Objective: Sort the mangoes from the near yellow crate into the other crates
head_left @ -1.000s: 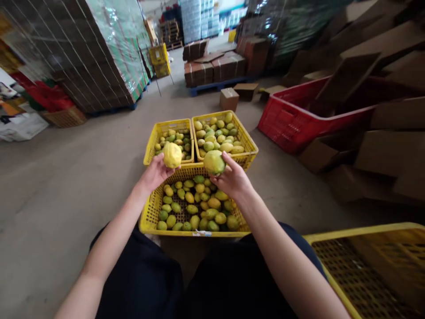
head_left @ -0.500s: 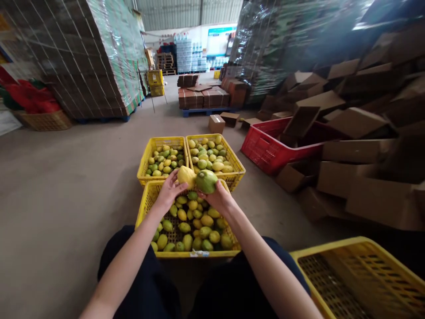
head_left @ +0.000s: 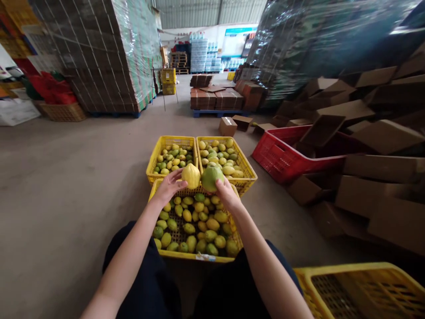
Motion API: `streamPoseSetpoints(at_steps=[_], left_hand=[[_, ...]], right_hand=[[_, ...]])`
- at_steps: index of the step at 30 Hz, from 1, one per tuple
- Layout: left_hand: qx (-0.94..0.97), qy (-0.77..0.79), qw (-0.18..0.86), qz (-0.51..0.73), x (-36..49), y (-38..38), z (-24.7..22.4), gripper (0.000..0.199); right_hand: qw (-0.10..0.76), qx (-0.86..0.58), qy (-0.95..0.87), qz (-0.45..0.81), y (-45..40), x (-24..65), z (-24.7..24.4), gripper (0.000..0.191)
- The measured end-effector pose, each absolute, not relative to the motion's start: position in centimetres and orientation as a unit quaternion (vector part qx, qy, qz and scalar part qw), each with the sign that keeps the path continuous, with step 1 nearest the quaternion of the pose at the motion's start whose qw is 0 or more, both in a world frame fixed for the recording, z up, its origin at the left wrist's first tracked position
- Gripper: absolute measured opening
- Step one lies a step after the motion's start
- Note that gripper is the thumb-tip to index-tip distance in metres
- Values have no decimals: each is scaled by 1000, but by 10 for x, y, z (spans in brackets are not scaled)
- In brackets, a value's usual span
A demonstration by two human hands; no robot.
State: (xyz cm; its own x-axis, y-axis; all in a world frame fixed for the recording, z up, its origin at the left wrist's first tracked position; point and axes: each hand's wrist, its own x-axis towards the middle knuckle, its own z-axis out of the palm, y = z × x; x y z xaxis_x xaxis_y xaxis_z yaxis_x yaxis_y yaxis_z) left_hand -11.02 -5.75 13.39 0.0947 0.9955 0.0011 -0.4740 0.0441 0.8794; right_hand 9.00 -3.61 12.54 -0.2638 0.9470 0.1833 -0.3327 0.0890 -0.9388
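Closer together than a second ago, the yellow fruit (head_left: pixel 191 176) in the left hand (head_left: pixel 170 187) and green fruit (head_left: pixel 211 179) in the right hand (head_left: pixel 227 194) sit above the near crate (head_left: pixel 175 254), probably firm, light and bruisable, best cupped round their sides, though blur hides skin texture.

We lose most of the fingers of the right hand (head_left: pixel 228 195) behind the green fruit (head_left: pixel 210 177), and the yellow fruit (head_left: pixel 191 176) covers part of the left hand (head_left: pixel 168 188). Fruit and hands hide much of the far rim of the near crate (head_left: pixel 179 254) from us. Both forearms (head_left: pixel 129 261) and the lower-right crate (head_left: pixel 352 267) are cut off below. The cardboard boxes (head_left: pixel 368 195) seem blurred towards the right edge; writing on the distant board (head_left: pixel 235 43) is too small for us.
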Motion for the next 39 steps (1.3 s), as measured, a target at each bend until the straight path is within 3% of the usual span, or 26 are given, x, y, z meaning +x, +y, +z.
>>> streamPoseSetpoints(at_steps=[6, 27, 39], left_hand=[[387, 337, 653, 558, -117, -61, 132, 55], [346, 327, 678, 560, -129, -64, 127, 60], [360, 325, 680, 550, -129, -61, 121, 59]], right_hand=[[492, -296, -529, 625, -42, 85, 121, 61], [402, -203, -558, 697, -46, 77, 135, 77], [432, -264, -605, 614, -46, 83, 143, 62]])
